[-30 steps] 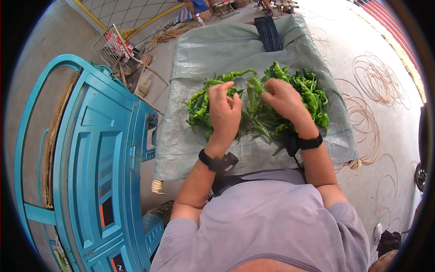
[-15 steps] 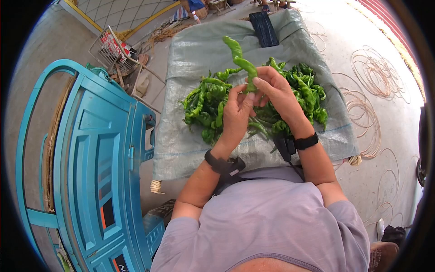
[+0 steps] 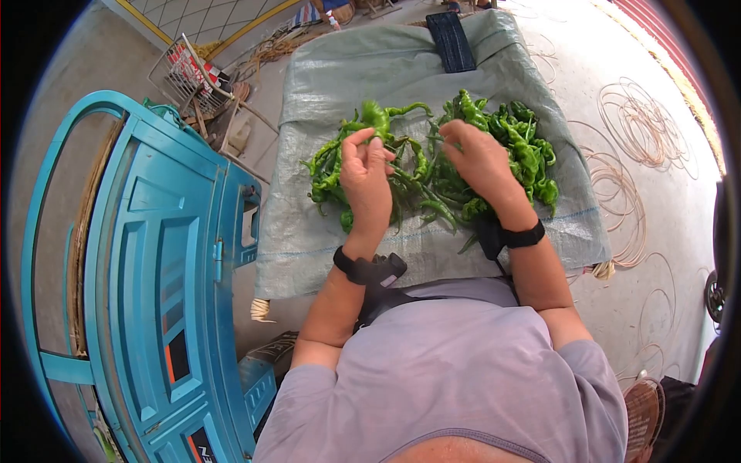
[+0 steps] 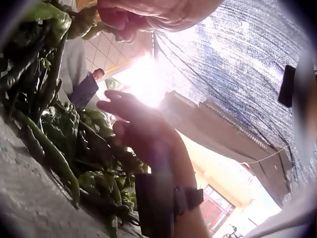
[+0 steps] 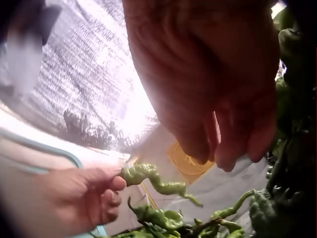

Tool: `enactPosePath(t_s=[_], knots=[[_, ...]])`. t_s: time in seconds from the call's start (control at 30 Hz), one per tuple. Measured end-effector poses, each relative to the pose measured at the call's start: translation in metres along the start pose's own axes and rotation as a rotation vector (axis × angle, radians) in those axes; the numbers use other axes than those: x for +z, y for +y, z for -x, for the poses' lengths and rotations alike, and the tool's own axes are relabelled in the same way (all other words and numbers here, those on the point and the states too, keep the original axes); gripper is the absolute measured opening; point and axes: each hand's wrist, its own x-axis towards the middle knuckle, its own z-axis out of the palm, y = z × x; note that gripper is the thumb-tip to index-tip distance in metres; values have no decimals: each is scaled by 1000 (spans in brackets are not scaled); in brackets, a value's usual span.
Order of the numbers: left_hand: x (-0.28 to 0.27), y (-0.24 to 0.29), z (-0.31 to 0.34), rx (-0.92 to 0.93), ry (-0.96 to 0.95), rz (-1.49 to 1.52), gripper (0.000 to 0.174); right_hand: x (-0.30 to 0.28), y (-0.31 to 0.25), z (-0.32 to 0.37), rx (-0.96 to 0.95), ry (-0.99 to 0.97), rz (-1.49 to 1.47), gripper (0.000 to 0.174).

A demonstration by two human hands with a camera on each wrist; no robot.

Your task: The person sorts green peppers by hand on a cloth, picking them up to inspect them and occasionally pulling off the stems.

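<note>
Presently pinching a pepper [image 5: 155, 179] in the left grip [image 3: 366, 179], with right grip [image 3: 480, 162] released, over the sheeted counter [image 3: 347, 81] beside teal panelling [image 3: 147, 309].

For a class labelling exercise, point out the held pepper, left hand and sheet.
Held pepper [image 5: 171, 188], right wrist view, middle.
Left hand [image 3: 367, 185], head view, middle.
Sheet [image 3: 363, 68], head view, bare far part.

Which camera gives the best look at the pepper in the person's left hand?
The right wrist view: the curled pepper shows lengthwise, pinched in the left hand. In the head view it is blurred; in the left wrist view I cannot pick it out for certain.
</note>
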Motion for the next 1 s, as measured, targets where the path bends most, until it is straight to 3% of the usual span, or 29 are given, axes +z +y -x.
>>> enactPosePath(t_s=[0.13, 0.2, 0.27, 0.37, 0.47, 0.63, 0.8, 0.93, 1.0], knots=[[-7, -7, -4, -35, 24, -148, 24, 19, -2, 9, 45, -200, 329, 30], [-7, -2, 0, -83, -2, -225, 24, 23, -4, 11, 25, -170, 337, 27], [-10, -23, 0, 21, -66, -482, 16, 25, -7, 14, -17, -120, 333, 24], [-6, -23, 4, 17, -121, -565, 14, 34, 3, 7, 23, -238, 409, 23], [-5, -22, 6, 38, -141, -622, 14, 32, 6, 9, -44, -161, 296, 20], [-5, -25, 9, 90, -152, -576, 14, 19, -10, -1, 184, 13, -77, 15], [2, -18, 16, 23, -245, -371, 32, -4, -34, -12, 230, 224, -554, 16], [13, -10, 17, 66, -282, -395, 49, -8, -43, -5, 172, -58, -941, 18], [12, -10, 15, 57, -284, -335, 44, -18, -49, -3, 100, -142, -873, 19]])
